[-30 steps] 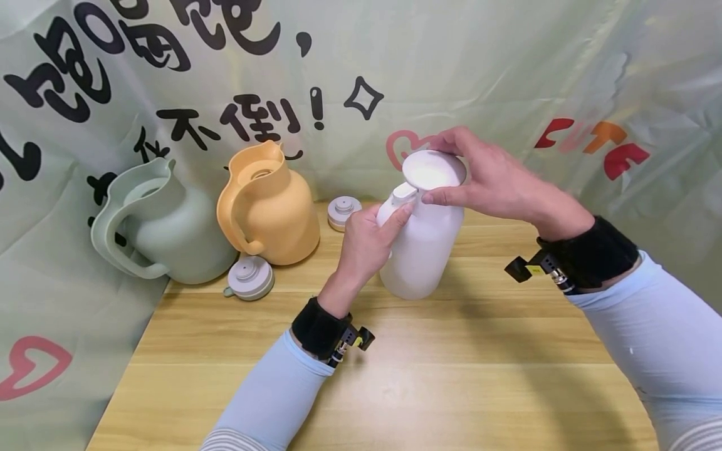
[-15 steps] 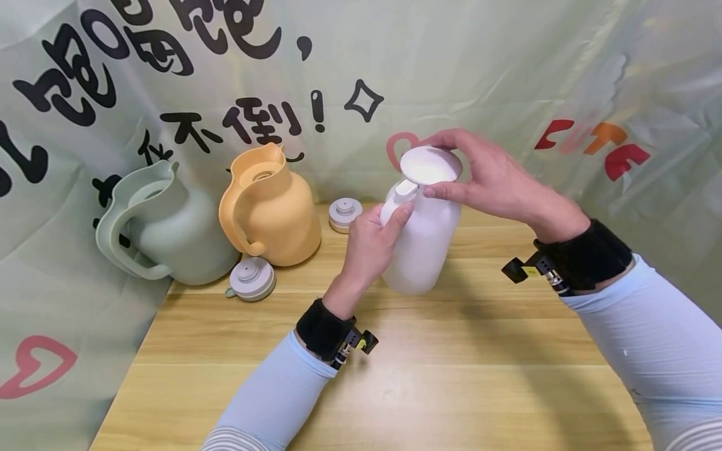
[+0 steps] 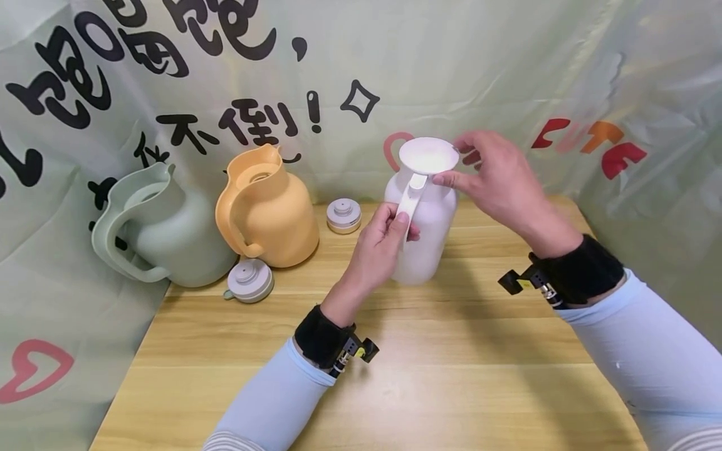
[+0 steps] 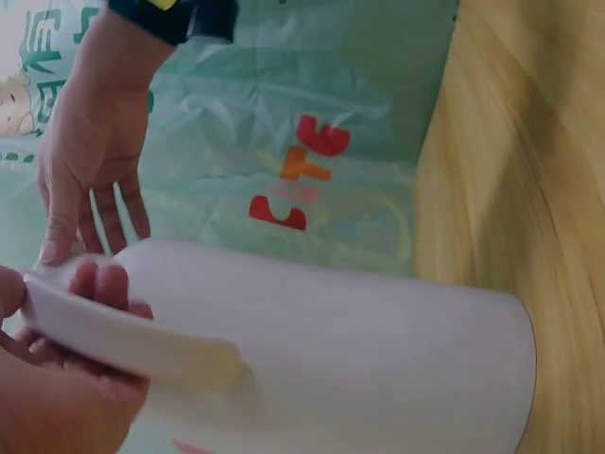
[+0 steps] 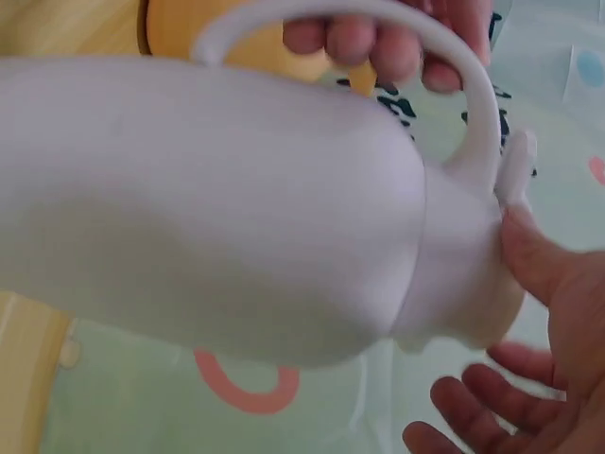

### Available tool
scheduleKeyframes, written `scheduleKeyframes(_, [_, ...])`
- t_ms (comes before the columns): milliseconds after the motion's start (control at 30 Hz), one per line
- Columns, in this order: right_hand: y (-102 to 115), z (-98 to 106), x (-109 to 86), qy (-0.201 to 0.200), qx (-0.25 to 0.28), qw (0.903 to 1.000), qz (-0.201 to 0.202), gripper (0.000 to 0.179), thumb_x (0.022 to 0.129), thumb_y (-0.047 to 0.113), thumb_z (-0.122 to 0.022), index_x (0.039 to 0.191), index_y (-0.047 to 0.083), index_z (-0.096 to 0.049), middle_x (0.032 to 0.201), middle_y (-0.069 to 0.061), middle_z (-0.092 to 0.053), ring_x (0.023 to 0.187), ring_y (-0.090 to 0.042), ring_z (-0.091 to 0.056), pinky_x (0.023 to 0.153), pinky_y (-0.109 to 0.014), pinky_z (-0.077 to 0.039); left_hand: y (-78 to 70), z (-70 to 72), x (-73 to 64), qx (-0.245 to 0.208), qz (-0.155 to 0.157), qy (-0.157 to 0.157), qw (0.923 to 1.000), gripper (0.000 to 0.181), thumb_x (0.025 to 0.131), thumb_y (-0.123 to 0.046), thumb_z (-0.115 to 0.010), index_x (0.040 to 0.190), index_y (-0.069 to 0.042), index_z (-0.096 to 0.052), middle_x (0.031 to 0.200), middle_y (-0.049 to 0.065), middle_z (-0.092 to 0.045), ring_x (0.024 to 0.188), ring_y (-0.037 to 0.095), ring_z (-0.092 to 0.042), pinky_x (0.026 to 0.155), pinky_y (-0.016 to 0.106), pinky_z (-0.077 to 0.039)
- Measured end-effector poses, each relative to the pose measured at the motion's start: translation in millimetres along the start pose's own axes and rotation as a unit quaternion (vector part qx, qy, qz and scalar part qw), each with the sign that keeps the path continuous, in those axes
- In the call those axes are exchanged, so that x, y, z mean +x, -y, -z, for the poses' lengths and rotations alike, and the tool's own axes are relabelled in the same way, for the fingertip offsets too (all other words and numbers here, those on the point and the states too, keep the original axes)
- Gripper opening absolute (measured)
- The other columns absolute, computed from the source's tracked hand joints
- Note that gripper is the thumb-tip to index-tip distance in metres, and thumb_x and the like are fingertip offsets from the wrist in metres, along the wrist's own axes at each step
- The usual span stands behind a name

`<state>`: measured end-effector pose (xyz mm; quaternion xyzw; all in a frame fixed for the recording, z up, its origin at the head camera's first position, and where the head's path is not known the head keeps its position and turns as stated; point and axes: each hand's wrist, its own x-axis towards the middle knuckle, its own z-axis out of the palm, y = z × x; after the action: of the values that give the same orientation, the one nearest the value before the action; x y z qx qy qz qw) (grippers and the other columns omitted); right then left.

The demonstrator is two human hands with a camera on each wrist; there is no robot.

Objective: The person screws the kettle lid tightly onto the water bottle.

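A white thermos jug (image 3: 425, 225) with a pale round lid (image 3: 429, 156) is at the back of the table. My left hand (image 3: 375, 247) grips its handle (image 4: 142, 350), fingers curled through the loop, as the left wrist view shows. My right hand (image 3: 502, 175) is beside the lid. Its thumb touches the lid's near edge, while the other fingers, loosely spread, stand apart from the neck in the right wrist view, where the jug (image 5: 236, 208) lies across the frame. Whether the jug's base touches the table, I cannot tell.
A green jug (image 3: 192, 228) and an orange jug (image 3: 287, 213) stand lidless at the back left of the wooden table (image 3: 451, 388). One loose grey lid (image 3: 251, 282) lies before them, another (image 3: 344, 216) to their right. Printed cloth (image 3: 479, 75) hangs behind.
The white jug has turned, bringing its handle round toward me, and its base has shifted back slightly. My right fingers have opened off the lid's far side; my left hand grips lower on the handle.
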<state>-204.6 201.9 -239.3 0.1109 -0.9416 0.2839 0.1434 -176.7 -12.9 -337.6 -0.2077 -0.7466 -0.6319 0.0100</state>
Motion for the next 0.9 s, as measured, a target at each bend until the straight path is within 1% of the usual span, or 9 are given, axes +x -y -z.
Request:
scheduleKeyframes(100, [2.3,-8.2,-7.9,-0.03,-0.007,0.9986,-0.043,0.066,0.088,0.052,-0.079,0.126,0.001,-0.057,0.113,-0.018,-0.063,0.099,-0.035,-0.062,0.083,-0.047,-0.049,3.9,6.2,-1.3,0.019,0.001,-0.014,0.9997,0.027,0.109,-0.034,-0.052,0.114,-0.009,-0.063,0.109,0.01,-0.069,0.104,0.019,-0.064,0.092,0.034,-0.053])
scheduleKeyframes(200, [5.3,-18.8,-18.6,-0.054,-0.004,0.9964,-0.066,0.061,0.092,0.059,-0.071,0.116,0.003,-0.061,0.1,-0.017,-0.067,0.087,-0.031,-0.061,0.073,-0.039,-0.045,10.4,13.6,-4.4,0.031,0.007,-0.013,0.9994,0.026,0.106,-0.031,-0.06,0.114,-0.008,-0.069,0.114,0.009,-0.07,0.109,0.02,-0.065,0.094,0.034,-0.055])
scheduleKeyframes(333, [10.4,-34.7,-33.2,-0.077,0.03,0.9951,-0.055,0.049,0.1,0.056,-0.06,0.096,0.009,-0.07,0.085,-0.011,-0.073,0.077,-0.024,-0.067,0.068,-0.032,-0.046,18.2,21.2,-9.4,0.037,0.021,-0.008,0.9991,0.025,0.102,-0.03,-0.066,0.116,-0.01,-0.073,0.113,0.007,-0.072,0.105,0.017,-0.066,0.094,0.032,-0.056])
scheduleKeyframes(400, [14.0,-41.3,-38.6,-0.075,0.056,0.9947,-0.043,0.048,0.103,0.054,-0.056,0.092,0.01,-0.072,0.081,-0.009,-0.074,0.076,-0.022,-0.07,0.068,-0.03,-0.051,20.7,23.0,-11.1,0.034,0.026,-0.012,0.999,0.024,0.101,-0.031,-0.069,0.114,-0.011,-0.074,0.11,0.006,-0.073,0.1,0.016,-0.066,0.09,0.03,-0.055])
scheduleKeyframes(467, [18.1,-46.8,-42.7,-0.065,0.082,0.9939,-0.034,0.048,0.104,0.052,-0.055,0.093,0.01,-0.074,0.081,-0.008,-0.075,0.077,-0.02,-0.073,0.071,-0.032,-0.056,22.3,23.6,-12.1,0.029,0.031,-0.021,0.9989,0.024,0.099,-0.031,-0.072,0.113,-0.012,-0.076,0.107,0.006,-0.074,0.094,0.014,-0.065,0.085,0.028,-0.055])
scheduleKeyframes(533, [22.0,-51.5,-46.1,-0.049,0.105,0.9928,-0.03,0.047,0.105,0.051,-0.054,0.096,0.01,-0.074,0.084,-0.008,-0.077,0.079,-0.02,-0.075,0.076,-0.035,-0.059,22.1,22.7,-12.7,0.023,0.035,-0.027,0.9988,0.023,0.097,-0.03,-0.074,0.111,-0.012,-0.076,0.105,0.006,-0.076,0.091,0.013,-0.065,0.082,0.026,-0.054])
scheduleKeyframes(600, [24.9,-55.8,-48.7,-0.041,0.11,0.9927,-0.026,0.046,0.103,0.052,-0.057,0.096,0.01,-0.075,0.085,-0.008,-0.078,0.081,-0.02,-0.076,0.078,-0.04,-0.06,22.0,20.3,-13.0,0.017,0.037,-0.028,0.9988,0.022,0.095,-0.028,-0.076,0.11,-0.012,-0.077,0.105,0.006,-0.077,0.09,0.012,-0.066,0.081,0.025,-0.055])
scheduleKeyframes(800, [26.0,-65.1,-51.5,-0.06,0.074,0.9953,-0.016,0.039,0.092,0.046,-0.077,0.096,0.007,-0.074,0.087,-0.011,-0.078,0.084,-0.026,-0.075,0.076,-0.045,-0.057,23.4,15.5,-15.6,0.009,0.037,-0.01,0.9992,0.019,0.096,-0.025,-0.076,0.109,-0.013,-0.076,0.106,0.004,-0.076,0.093,0.011,-0.068,0.084,0.025,-0.056])
scheduleKeyframes(900, [25.0,-66.7,-52.9,-0.063,0.069,0.9954,-0.019,0.034,0.092,0.039,-0.078,0.095,0.006,-0.073,0.085,-0.012,-0.077,0.081,-0.027,-0.074,0.072,-0.042,-0.057,26.5,19.1,-17.3,0.02,0.038,-0.003,0.9991,0.015,0.096,-0.023,-0.075,0.107,-0.013,-0.076,0.105,0.004,-0.076,0.093,0.013,-0.068,0.085,0.026,-0.057])
